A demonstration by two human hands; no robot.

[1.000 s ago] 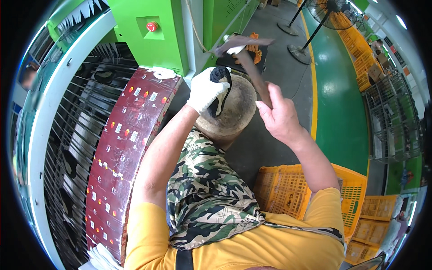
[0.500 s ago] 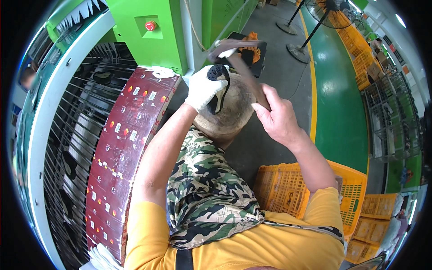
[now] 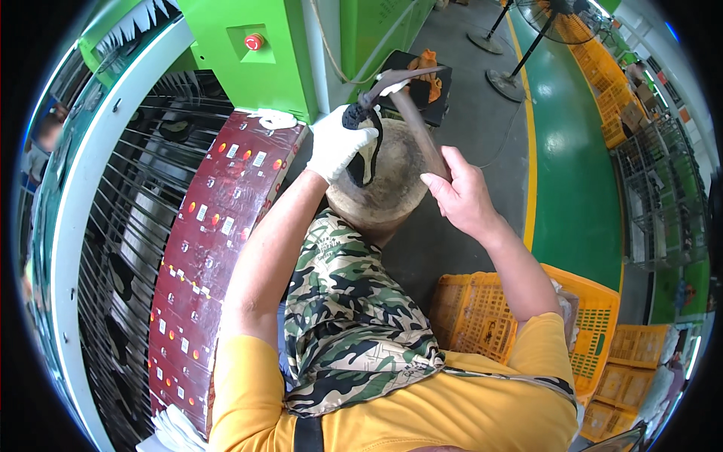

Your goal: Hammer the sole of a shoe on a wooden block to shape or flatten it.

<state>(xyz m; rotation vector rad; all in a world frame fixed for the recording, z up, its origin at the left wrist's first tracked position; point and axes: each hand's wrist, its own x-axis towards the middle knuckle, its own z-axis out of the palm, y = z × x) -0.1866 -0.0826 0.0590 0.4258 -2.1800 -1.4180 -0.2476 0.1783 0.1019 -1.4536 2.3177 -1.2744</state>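
My left hand (image 3: pixel 337 143), in a white glove, grips a black shoe upper (image 3: pixel 367 162) with a pale inner face. The piece stands over the round top of a worn block (image 3: pixel 399 190), its dark textured end upward. In my bare right hand (image 3: pixel 465 194) is the wooden handle of a hammer (image 3: pixel 419 129). The hammer's head is at the upper end of the shoe upper, close by my left fingers; whether they touch cannot be made out.
A dark red patterned panel (image 3: pixel 218 215) runs along my left, next to a machine with metal bars. A green cabinet (image 3: pixel 256 83) with a red button stands ahead. At my right are yellow crates (image 3: pixel 471 309). A standing fan (image 3: pixel 506 84) is farther off.
The hammer's head has come down onto or close to the top end of the shoe upper, and its blur has lessened. Both hands keep their hold.
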